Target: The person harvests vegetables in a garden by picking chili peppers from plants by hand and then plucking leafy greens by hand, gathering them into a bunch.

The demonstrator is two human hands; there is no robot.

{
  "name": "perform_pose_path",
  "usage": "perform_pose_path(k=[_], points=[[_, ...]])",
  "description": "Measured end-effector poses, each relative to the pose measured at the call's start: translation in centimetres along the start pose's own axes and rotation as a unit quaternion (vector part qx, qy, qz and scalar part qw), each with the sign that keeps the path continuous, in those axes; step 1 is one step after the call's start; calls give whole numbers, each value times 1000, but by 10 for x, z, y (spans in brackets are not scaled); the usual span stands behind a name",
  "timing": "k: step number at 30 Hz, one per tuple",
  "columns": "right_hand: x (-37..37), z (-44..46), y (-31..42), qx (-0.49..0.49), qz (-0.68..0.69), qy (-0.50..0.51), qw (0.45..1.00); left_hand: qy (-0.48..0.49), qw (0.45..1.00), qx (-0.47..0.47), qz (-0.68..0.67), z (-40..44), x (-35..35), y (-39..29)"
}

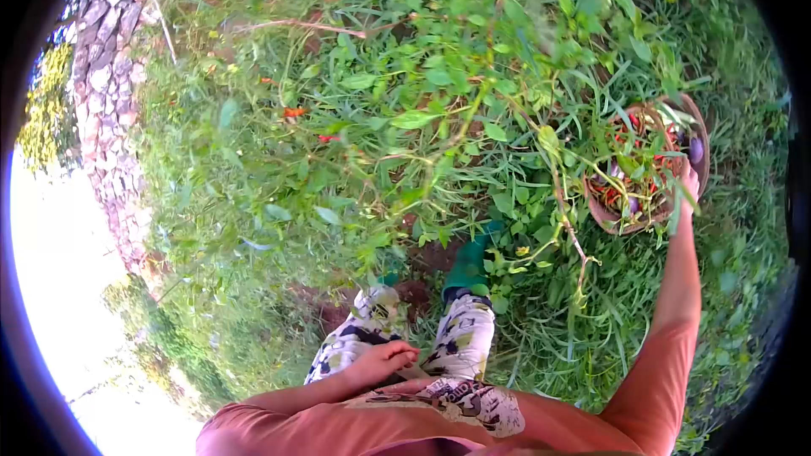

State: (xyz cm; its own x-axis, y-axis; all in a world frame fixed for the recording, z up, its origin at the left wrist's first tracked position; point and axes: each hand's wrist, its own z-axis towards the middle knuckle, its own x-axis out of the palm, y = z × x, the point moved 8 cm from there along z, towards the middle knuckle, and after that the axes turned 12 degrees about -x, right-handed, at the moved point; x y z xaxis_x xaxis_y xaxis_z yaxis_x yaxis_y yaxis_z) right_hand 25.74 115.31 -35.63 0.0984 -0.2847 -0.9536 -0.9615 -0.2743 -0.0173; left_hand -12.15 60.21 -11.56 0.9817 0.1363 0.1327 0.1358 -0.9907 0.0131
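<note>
At the right, my right hand (689,183) is at the near side of a woven basket (598,213), its fingers closed around what looks like the handle; leaves partly cover it. Inside the basket lie many red chillies (608,194) with green stems and a purple eggplant (696,149). My left hand (384,363) is held in front of my waist, above my patterned trousers (463,333). Its fingers are curled in, and whatever may be inside them is hidden.
Tall chilli plants (439,118) and long grass fill the ground before me, with red chillies (294,112) at left. A bare branching stem (562,203) leans between me and the basket. A stone wall (106,101) runs along the far left. My green boots (467,266) stand among weeds.
</note>
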Motion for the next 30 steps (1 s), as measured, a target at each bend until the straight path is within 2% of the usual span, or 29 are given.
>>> perform_pose_path(k=[1,2,3,4,5,6,7,8,9,10,11,12,13,14,15,16,17,19,21,22,23,24,25,26,27,28,29,30], points=[[-51,-29,49,-95,-47,-114,988,6,1000,6,-10,-6,-2,-11],[-70,-47,79,-191,-33,-198,961,55,997,-7,57,-15,0,-23],[-64,-66,99,-222,92,-176,954,102,987,-19,124,-27,2,-37],[-45,-88,127,-191,279,-74,938,106,977,31,181,-43,-3,-63],[-33,-110,162,-157,411,26,898,110,978,36,171,-63,-9,-84],[-35,-129,208,-160,475,105,859,114,969,192,105,-94,-16,-127],[-58,-146,266,-273,415,167,852,109,931,345,39,-125,-31,-162],[-77,-153,315,-261,535,161,787,64,903,422,-42,-143,-55,-183],[-99,-157,363,-263,578,177,752,18,861,493,-122,-158,-79,-200],[-111,-156,407,-244,681,193,663,-110,851,482,-174,-154,-107,-210],[-129,-149,446,-264,667,187,671,-237,826,461,-221,-150,-132,-218],[-102,-138,488,-120,862,234,433,-232,789,469,-323,-134,-149,-228],[-126,-126,523,-198,804,216,517,-224,743,471,-419,-114,-165,-234],[-149,-113,556,-272,732,193,595,-266,731,456,-432,-100,-174,-240],[-165,-102,584,-343,733,141,571,-307,718,438,-446,-88,-181,-243],[-172,-93,611,-359,713,113,591,-321,707,452,-439,-80,-185,-246],[-183,-87,632,-367,693,138,605,-354,715,439,-413,-75,-190,-250],[-184,-77,663,-390,691,152,590,-390,726,420,-379,-65,-204,-258],[-183,-85,685,-426,686,269,525,-409,735,395,-369,-55,-216,-258],[-178,-89,689,-420,680,325,506,-435,746,379,-332,-45,-225,-255],[-181,-87,684,-415,679,330,508,-457,756,364,-294,-39,-230,-253],[-185,-88,680,-438,654,342,513,-482,736,381,-283,-44,-230,-254],[-188,-90,676,-463,627,354,517,-479,739,377,-288,-44,-228,-253],[-188,-92,677,-495,647,356,459,-432,709,430,-354,-52,-225,-255],[-190,-91,675,-493,643,359,462,-382,672,479,-417,-61,-222,-258],[-193,-93,672,-487,651,377,444,-419,655,462,-427,-70,-223,-255],[-198,-94,670,-481,659,394,424,-373,617,494,-486,-69,-227,-254],[-205,-95,668,-482,663,388,422,-361,623,496,-484,-70,-230,-254]])
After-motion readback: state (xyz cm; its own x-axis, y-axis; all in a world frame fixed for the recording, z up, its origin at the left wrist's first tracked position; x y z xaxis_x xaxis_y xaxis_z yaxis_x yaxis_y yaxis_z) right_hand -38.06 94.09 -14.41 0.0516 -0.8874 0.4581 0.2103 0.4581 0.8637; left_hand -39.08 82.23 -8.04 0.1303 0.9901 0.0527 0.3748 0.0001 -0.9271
